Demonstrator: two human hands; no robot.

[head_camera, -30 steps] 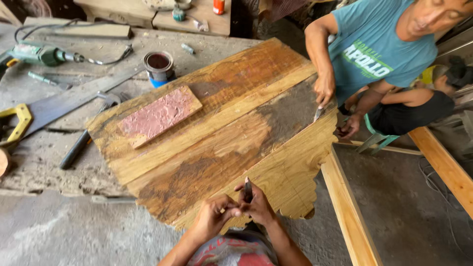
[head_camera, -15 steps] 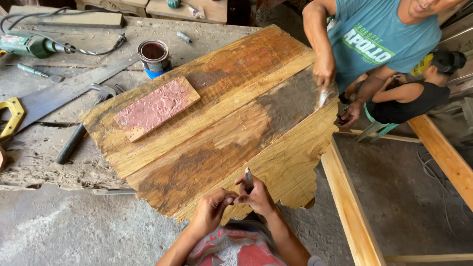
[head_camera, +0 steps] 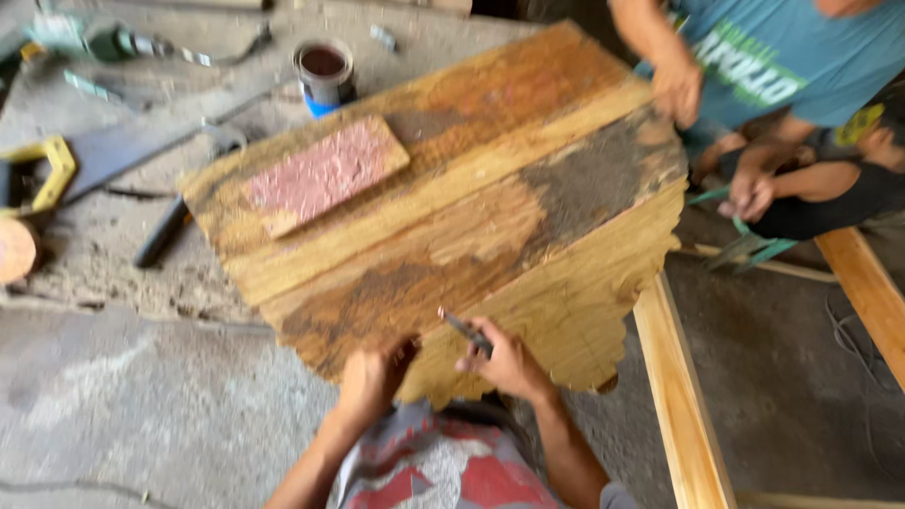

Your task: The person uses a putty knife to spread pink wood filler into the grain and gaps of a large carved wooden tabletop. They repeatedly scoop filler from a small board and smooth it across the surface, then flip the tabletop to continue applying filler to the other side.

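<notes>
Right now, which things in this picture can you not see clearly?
- Head view: the thin tool in the right hand is motion-blurred; its kind is unclear.
- The left hand fingertips blur against the wooden panel.
- The power tool is cut by the top edge.
- The saw runs off the left edge.

Soft, even daylight across scene, no hard shadows, no glare. Whole frame smeared by motion blur. Wooden panel (head_camera: 452,217) grain streaks, edges soft. Left hand (head_camera: 372,372) and right hand (head_camera: 504,363) fuzzy, thin tool (head_camera: 464,330) barely readable. Saw (head_camera: 104,160) and paint can (head_camera: 325,71) at top left blurred worst. Floor flat grey, low contrast.
</notes>
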